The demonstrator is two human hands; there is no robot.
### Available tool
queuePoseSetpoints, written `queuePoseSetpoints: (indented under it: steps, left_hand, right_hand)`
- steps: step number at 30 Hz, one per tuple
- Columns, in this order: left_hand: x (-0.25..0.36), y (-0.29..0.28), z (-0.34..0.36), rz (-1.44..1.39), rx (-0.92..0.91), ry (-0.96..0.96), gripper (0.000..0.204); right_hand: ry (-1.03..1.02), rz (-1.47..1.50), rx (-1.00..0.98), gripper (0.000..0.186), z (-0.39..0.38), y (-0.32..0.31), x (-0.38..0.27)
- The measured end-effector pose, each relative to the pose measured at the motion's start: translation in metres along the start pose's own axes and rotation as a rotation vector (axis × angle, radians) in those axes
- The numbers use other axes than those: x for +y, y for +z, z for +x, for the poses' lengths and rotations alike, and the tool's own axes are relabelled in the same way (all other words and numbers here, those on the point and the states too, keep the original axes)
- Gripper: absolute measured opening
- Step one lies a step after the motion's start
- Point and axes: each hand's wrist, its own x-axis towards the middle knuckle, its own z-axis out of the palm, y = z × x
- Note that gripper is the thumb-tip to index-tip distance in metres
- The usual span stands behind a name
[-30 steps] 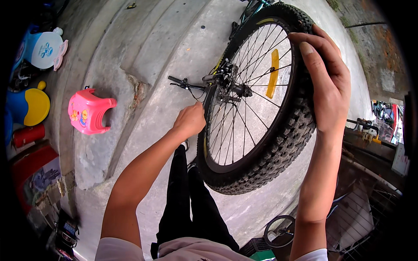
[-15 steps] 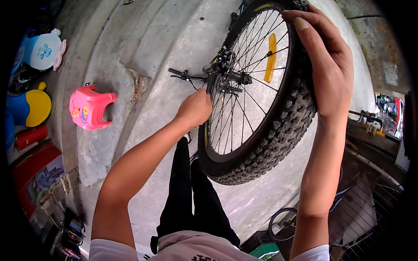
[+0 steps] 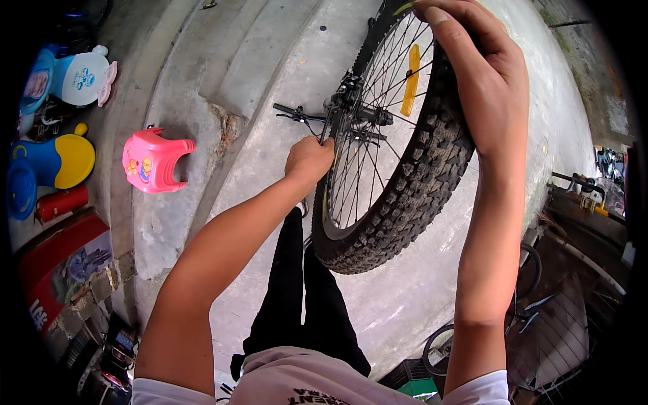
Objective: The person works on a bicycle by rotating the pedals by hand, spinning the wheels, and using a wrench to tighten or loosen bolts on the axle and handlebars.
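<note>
A bicycle wheel with a chunky black knobby tyre (image 3: 425, 179) stands tilted before me, with thin spokes and a yellow reflector (image 3: 410, 81) between them. My right hand (image 3: 482, 74) curls over the tyre's upper right side, thumb and fingers bent toward the rim. At the wheel's left side, my left hand (image 3: 309, 162) is closed on a dark part of the bicycle; the exact part is mostly hidden by the fingers. Beyond it show the black hub (image 3: 374, 116) and a handlebar with a black grip (image 3: 287, 109).
A pink plastic stool (image 3: 152, 162) stands on the concrete steps to the left. Behind it are blue-and-yellow children's seats (image 3: 71, 162) and a red cylinder (image 3: 62, 202). A wire rack (image 3: 553, 337) and another small wheel (image 3: 439, 351) are at the lower right.
The wheel and my right hand have shifted left, and the wheel appears turned more edge-on. My left hand keeps its hold. The whole view has moved slightly.
</note>
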Motion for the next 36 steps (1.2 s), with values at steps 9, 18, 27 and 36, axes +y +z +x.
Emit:
queuePoseSetpoints:
  steps: [9,18,27,36]
  left_hand:
    - [-0.012,0.008,0.008,0.159,0.049,-0.091,0.052]
    - [-0.041,0.035,0.041,0.173,0.145,0.008,0.048]
    - [-0.079,0.07,0.094,0.081,0.366,0.405,0.036]
    - [-0.084,0.065,0.105,-0.12,0.375,0.486,0.048]
  right_hand:
    - [-0.114,-0.164,0.025,0.014,0.008,0.004,0.018]
    - [0.034,0.131,-0.147,0.023,0.014,-0.013,0.022]
    - [0.06,0.067,-0.152,0.025,0.021,-0.017,0.013]
    - [0.098,0.041,-0.104,0.024,0.015,-0.012,0.019]
